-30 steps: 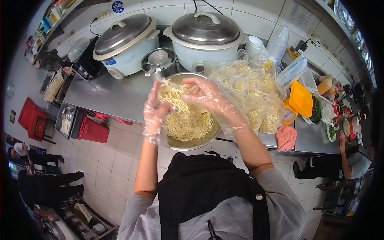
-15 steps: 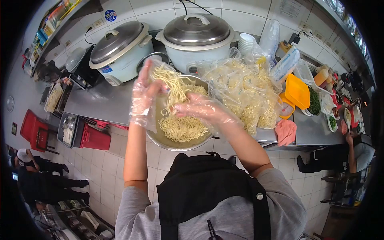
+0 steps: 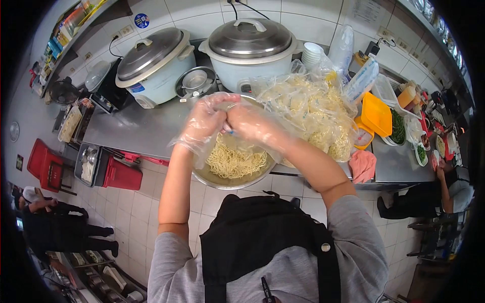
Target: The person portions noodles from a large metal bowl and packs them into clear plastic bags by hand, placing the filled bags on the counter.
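Note:
Both hands, in clear plastic gloves, meet over the far side of a large metal bowl. My left hand is closed with its fingers curled inward. My right hand, blurred by motion, is closed against it. Between them is what looks like a clear plastic bag with a bit of blue print, mostly covered by the fingers. Pale yellow noodles lie in the bowl below. To the right sits a heap of clear bags filled with noodles.
Two lidded cookers stand along the wall. A metal pot holding a small strainer sits behind my left hand. Rightward are an orange container, a pink cloth and chopped greens. Other people are at both edges.
My hands have come together, with my right hand moving up to my left. The loose bunch of noodles that was between them no longer shows. The strainer behind is now uncovered.

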The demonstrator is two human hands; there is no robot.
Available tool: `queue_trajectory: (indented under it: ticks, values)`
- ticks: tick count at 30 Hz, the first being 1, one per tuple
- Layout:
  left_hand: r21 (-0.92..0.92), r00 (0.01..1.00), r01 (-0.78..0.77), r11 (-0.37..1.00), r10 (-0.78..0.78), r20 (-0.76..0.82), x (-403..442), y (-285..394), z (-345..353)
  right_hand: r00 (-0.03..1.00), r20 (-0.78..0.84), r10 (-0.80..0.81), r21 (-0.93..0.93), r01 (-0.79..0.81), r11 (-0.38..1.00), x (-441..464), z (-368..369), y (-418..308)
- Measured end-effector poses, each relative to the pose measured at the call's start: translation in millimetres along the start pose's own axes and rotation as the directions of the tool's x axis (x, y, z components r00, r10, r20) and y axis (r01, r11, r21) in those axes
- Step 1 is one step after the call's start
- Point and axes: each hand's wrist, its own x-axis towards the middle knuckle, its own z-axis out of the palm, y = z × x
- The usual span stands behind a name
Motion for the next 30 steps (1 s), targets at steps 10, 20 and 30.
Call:
queue_trajectory:
  ticks: [10, 20, 30]
  values:
    - [-0.097, 0.963, -0.261, 0.960, 0.253, -0.089, 17, 20, 9, 0.842, -0.516, -0.156, -0.319, -0.020, 0.947, -52, -28, 41]
    - [-0.044, 0.977, -0.214, 0.976, 0.214, -0.001, 50, 31, 32, 0.819, -0.548, -0.169, 0.115, 0.274, 0.955, -49, -82, 34]
    - [-0.295, 0.838, -0.395, 0.870, 0.473, 0.273, 117, 90, 150, 0.723, -0.615, 0.314, 0.230, -0.216, 0.949, -151, -156, 118]
